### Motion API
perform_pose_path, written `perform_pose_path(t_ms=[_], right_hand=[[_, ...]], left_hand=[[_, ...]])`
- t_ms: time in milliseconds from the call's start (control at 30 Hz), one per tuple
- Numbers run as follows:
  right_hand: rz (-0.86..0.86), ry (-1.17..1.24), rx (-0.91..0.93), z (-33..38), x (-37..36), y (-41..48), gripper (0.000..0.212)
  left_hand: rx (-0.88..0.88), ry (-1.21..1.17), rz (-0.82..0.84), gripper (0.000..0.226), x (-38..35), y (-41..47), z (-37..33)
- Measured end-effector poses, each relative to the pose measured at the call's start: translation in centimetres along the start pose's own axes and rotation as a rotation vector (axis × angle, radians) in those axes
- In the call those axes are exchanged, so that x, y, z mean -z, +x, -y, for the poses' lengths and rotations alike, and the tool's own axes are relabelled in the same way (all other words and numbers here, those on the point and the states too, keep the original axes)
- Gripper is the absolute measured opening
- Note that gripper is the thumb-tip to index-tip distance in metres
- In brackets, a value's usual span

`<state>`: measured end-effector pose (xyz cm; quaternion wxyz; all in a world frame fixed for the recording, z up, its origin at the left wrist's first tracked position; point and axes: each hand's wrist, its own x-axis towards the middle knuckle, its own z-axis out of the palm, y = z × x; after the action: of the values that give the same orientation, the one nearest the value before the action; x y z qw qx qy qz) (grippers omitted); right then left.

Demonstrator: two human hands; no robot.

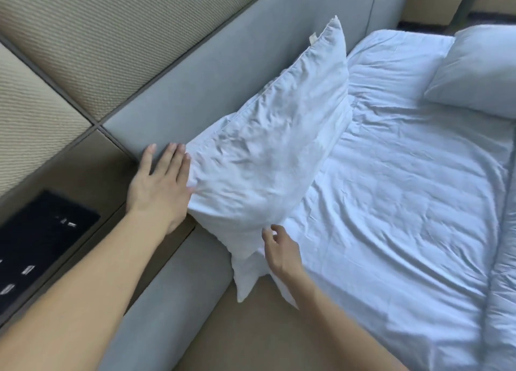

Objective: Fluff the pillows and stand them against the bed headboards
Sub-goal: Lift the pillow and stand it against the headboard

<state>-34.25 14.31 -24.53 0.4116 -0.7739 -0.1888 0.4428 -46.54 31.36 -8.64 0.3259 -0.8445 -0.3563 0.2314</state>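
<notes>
In the head view, a white pillow (268, 158) is seen leaning on edge against the grey headboard (212, 71), its long side running along it and its near corner hanging over the bed's edge. The left hand (159, 186) is laid flat and open against the pillow's near end, fingers spread, fingertips touching the headboard; nothing is gripped by it. The right hand (280, 247) is held at the pillow's lower near corner with fingers loosely curled and parted, touching the fabric but not closed on it. A second pillow (474, 71) is seen lying flat on the white duvet (405, 203), well apart at the far right. A black panel (39, 242) is visible at the lower left, blurred
</notes>
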Motion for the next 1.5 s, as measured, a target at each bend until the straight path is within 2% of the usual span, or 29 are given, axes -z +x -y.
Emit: perform_pose_path(t_ms=[167,367,467,633,800,1033,1233,1333,1400,1433,1500], right_hand=[[-0.007,-0.272,0.182,4.4,7.0,-3.0,0.058],[-0.029,-0.66,0.424,9.7,15.6,-8.1,0.056],[-0.08,-0.809,0.526,12.2,18.9,-10.2,0.055],[-0.121,-0.961,0.596,16.1,22.5,-11.9,0.045],[-0.137,-1.091,0.709,18.7,21.8,-9.0,0.03],[-0.111,-1.219,0.866,21.5,17.8,0.7,0.022],[-0.151,-1.178,1.014,25.0,13.6,12.0,0.034],[-0.107,-1.25,1.073,25.9,11.6,16.5,0.038],[-0.048,-1.342,1.083,26.2,11.1,18.2,0.032],[-0.025,-1.387,1.1,26.5,11.1,18.8,0.027],[-0.007,-1.394,1.153,27.1,11.5,19.4,0.025]], left_hand=[[0.211,-0.295,0.037,0.074,3.0,-6.1,-0.6],[0.273,-0.488,0.037,0.075,8.1,-12.8,-1.1],[0.308,-0.565,0.012,0.069,10.8,-15.6,-1.4],[0.334,-0.624,0.015,0.045,14.0,-17.8,-0.9],[0.33,-0.621,-0.043,0.034,14.7,-14.4,-0.3],[0.249,-0.669,-0.149,0.019,12.0,-3.5,-2.4],[0.309,-0.76,-0.189,0.019,7.2,6.3,-4.1],[0.407,-0.825,-0.167,0.015,4.6,8.8,-4.5],[0.391,-0.85,-0.224,0.008,3.7,9.1,-4.8],[0.347,-0.85,-0.26,0.008,3.5,9.1,-4.9],[0.294,-0.789,-0.355,0.029,2.7,9.2,-4.8]])
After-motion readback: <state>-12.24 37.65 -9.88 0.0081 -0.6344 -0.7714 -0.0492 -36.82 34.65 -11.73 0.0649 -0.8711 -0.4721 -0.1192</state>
